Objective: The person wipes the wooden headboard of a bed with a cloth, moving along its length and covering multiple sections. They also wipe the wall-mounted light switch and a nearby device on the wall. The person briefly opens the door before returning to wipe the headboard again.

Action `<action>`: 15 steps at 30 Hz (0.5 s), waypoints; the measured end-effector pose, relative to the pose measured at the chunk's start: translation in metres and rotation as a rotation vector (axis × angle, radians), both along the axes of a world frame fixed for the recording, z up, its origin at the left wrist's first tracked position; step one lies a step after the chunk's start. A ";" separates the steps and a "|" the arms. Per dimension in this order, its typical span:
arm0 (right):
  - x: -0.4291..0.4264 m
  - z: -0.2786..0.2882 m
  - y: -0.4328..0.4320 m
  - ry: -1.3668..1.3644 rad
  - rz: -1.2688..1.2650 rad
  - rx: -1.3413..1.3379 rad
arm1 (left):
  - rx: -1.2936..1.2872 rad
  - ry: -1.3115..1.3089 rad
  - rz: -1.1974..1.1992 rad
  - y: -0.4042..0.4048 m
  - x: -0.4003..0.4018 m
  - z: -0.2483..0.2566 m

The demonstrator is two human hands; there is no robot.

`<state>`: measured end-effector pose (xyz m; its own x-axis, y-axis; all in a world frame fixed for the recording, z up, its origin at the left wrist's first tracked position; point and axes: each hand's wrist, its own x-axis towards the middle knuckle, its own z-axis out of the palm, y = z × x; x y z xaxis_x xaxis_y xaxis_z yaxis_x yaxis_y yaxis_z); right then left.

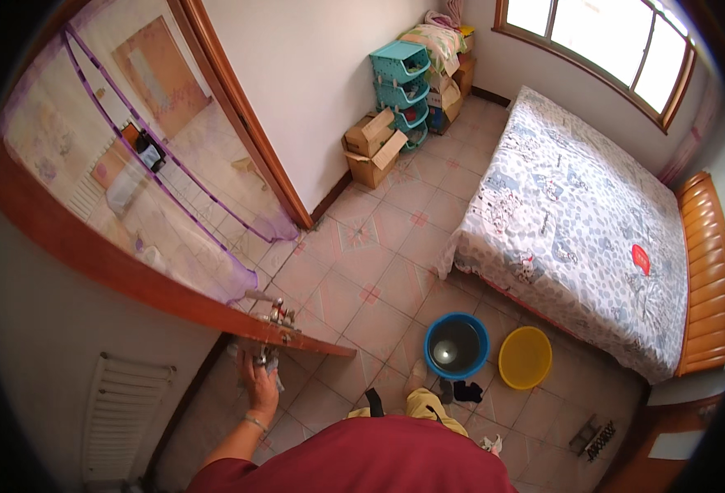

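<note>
My left hand (257,383) is at the metal door handle (266,356) on the near face of a brown wooden door (322,348). It grips a pale cloth (274,373) against the handle. On the door's far face a second lever handle (264,297) sticks out, and the lock hardware shows at the edge. Only a small part of my right hand (495,452) shows past my dark red shirt, low and right of centre. A crumpled whitish cloth (491,442) is in it.
A blue basin (427,345) of dark water stands beside a yellow basin (525,358) on the tiled floor. Dark cloth items (467,391) lie near my foot. A bed (559,191) is at right. Cardboard boxes (374,169) and a teal storage rack (399,61) line the wall. Sheer purple-edged curtains (183,246) hang in the doorway.
</note>
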<state>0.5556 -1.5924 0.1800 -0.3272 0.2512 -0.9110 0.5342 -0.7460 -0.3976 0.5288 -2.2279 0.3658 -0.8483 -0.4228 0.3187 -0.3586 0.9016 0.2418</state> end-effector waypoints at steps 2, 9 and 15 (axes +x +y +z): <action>0.033 0.010 0.009 -0.011 -0.031 0.036 | -0.036 0.032 -0.021 -0.004 0.003 -0.012; 0.088 0.015 0.019 0.130 -0.106 0.014 | -0.004 0.128 -0.095 -0.022 0.004 -0.021; 0.108 0.022 0.009 0.157 0.007 -0.018 | -0.040 0.112 -0.073 -0.024 0.007 -0.021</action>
